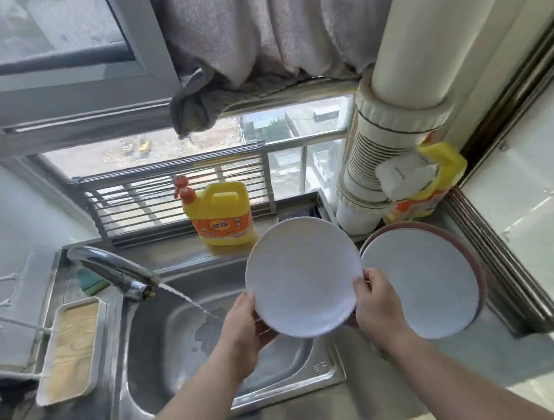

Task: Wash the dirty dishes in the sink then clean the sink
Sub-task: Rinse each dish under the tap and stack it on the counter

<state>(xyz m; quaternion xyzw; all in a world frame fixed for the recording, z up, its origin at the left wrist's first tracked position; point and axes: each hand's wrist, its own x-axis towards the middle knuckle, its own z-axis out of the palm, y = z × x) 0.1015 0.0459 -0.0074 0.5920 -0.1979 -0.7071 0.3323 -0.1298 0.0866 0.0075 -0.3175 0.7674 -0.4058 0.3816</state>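
Note:
I hold a white round plate (303,277) above the right side of the steel sink (167,351). My left hand (246,326) grips its lower left rim with the fingers curled under it. My right hand (377,302) grips its right rim, thumb on top. The faucet (111,271) at the left runs a thin stream of water into the basin. To the right, on the counter, a second white plate (423,283) lies on a brown-rimmed dish (475,257).
A yellow detergent bottle (221,215) stands on the ledge behind the sink, and another yellow bottle (436,179) stands by the white pipe (377,172). A green sponge (91,280) lies behind the faucet. A white tray (71,351) sits left of the sink. A metal rack (178,196) leans at the window.

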